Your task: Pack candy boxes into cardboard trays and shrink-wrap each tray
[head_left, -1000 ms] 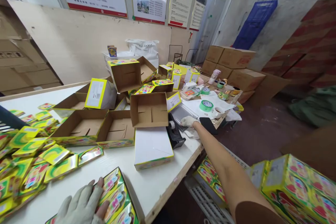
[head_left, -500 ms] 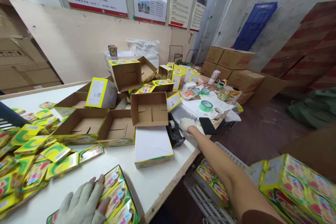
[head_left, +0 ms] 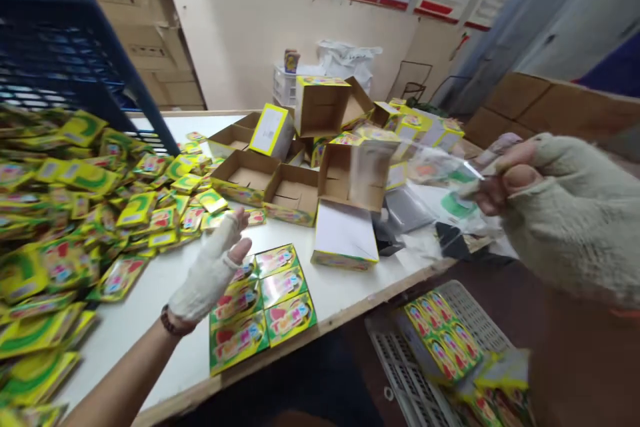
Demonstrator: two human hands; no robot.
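1. I see the packed box (head_left: pixel 263 312) on the table (head_left: pixel 135 293).
2. My left hand (head_left: pixel 210 277): fingers open, over box's left side; contact unclear.
3. My right hand (head_left: pixel 565 213): fingers pinching blurred clear plastic (head_left: pixel 430 163), right of box.

Just beside the left fingers (head_left: pixel 242 251), green-and-yellow packets (head_left: pixel 287 317) carry red, pink and blue print; the counter (head_left: pixel 130 323) is white. The film (head_left: pixel 465 164) at the right fingers (head_left: pixel 521 177) is clear, the gloves (head_left: pixel 585 213) off-white. Farther left of the left fingers, the crate (head_left: pixel 95 90) is dark blue lattice; beyond them, boxes (head_left: pixel 247 170) are brown inside.
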